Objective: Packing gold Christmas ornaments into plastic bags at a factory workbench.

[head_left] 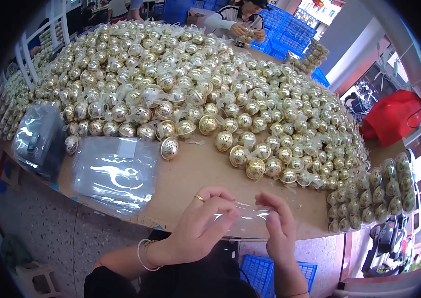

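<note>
Between my hands, just above the near table edge, a small clear plastic bag (250, 213) is stretched. My left hand (200, 228), with a ring and a white bangle, is closed on its left end. My right hand (279, 228) has its fingers curled at the bag's right end, thumb below. Nothing shows inside the bag. Beyond my hands lies a large heap of gold patterned balls (170, 84) with pale ribbons. The nearest ones, such as a gold ball (255, 168), sit a short way past my fingers. A flat stack of clear plastic bags (113, 174) lies to the left.
Another clear plastic stack (39, 139) stands at the far left edge. Packs of gold balls (374, 198) line the right edge. Across the table (185, 198), a co-worker (243, 25) handles balls. Blue crates (285, 30) rise behind; a red cover (392, 116) is at right.
</note>
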Demonstrator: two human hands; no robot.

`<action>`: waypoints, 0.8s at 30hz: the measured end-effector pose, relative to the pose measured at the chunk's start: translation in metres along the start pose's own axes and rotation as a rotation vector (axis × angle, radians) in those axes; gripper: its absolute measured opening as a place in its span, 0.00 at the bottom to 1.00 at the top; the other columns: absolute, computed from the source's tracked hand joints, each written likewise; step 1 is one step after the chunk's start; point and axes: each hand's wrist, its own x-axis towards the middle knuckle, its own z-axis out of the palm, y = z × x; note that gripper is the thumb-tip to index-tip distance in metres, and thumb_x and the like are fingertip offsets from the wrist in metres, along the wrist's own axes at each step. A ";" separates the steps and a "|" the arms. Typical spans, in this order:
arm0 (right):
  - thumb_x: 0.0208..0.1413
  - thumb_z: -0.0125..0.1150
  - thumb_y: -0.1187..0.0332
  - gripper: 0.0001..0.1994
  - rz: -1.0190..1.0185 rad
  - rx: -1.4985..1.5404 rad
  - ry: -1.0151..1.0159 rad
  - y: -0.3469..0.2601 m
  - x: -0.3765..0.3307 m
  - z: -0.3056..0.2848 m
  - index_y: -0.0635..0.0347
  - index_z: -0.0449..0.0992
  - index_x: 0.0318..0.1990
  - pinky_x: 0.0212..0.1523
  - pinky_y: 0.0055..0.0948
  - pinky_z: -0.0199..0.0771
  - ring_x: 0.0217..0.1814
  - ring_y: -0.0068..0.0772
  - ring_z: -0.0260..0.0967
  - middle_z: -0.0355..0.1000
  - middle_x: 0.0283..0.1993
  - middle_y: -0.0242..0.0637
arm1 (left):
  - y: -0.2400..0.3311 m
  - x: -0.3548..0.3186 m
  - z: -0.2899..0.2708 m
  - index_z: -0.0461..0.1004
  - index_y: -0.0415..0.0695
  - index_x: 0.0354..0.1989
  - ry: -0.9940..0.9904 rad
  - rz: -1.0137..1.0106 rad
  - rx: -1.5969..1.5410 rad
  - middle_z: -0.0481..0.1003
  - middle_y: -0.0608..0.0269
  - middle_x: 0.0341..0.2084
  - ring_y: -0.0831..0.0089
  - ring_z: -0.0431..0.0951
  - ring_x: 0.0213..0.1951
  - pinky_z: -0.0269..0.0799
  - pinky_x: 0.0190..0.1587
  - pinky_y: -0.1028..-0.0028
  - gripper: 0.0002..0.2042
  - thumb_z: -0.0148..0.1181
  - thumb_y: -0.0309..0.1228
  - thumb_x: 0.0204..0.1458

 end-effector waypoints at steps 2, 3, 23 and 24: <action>0.56 0.57 0.68 0.12 0.473 0.312 -0.164 -0.004 0.005 -0.007 0.65 0.75 0.44 0.49 0.23 0.65 0.44 0.26 0.68 0.73 0.42 0.40 | 0.014 0.001 0.001 0.66 0.39 0.47 -0.008 -0.088 0.087 0.68 0.54 0.43 0.63 0.70 0.46 0.65 0.51 0.68 0.12 0.54 0.23 0.53; 0.56 0.57 0.68 0.12 0.475 0.318 -0.155 0.001 0.004 -0.010 0.65 0.75 0.44 0.49 0.23 0.65 0.44 0.26 0.68 0.73 0.42 0.40 | 0.019 0.001 0.001 0.66 0.38 0.46 -0.013 -0.169 0.012 0.68 0.54 0.43 0.64 0.70 0.46 0.65 0.51 0.68 0.12 0.53 0.21 0.53; 0.43 0.70 0.56 0.28 0.281 -0.906 0.340 0.142 0.066 -0.059 0.63 0.71 0.48 0.50 0.41 0.68 0.48 0.50 0.68 0.70 0.45 0.49 | -0.046 -0.025 -0.031 0.65 0.52 0.60 -0.359 -0.266 0.794 0.48 0.43 0.64 0.44 0.56 0.62 0.59 0.60 0.56 0.40 0.70 0.40 0.30; 0.42 0.70 0.55 0.30 0.387 -0.936 0.259 0.146 0.069 -0.063 0.64 0.70 0.49 0.48 0.41 0.69 0.48 0.50 0.69 0.71 0.45 0.49 | -0.049 -0.023 -0.030 0.65 0.52 0.60 -0.359 -0.264 0.788 0.48 0.43 0.64 0.44 0.56 0.62 0.59 0.60 0.56 0.40 0.70 0.40 0.30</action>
